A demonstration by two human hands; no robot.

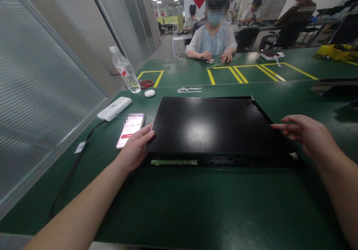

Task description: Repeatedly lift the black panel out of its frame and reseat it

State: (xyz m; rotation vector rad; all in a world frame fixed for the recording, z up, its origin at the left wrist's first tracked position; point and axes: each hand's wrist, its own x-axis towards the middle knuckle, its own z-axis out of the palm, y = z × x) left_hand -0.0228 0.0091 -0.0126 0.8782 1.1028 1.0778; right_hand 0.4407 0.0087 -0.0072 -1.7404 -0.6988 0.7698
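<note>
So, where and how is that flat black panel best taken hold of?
Probably by its left and right edges, coming in from both sides: the black panel lies wide and flat, with no handle visible on its face. The left hand is at the left edge, the right hand by the right side. I'd avoid the near edge, where a green strip shows below.
</note>
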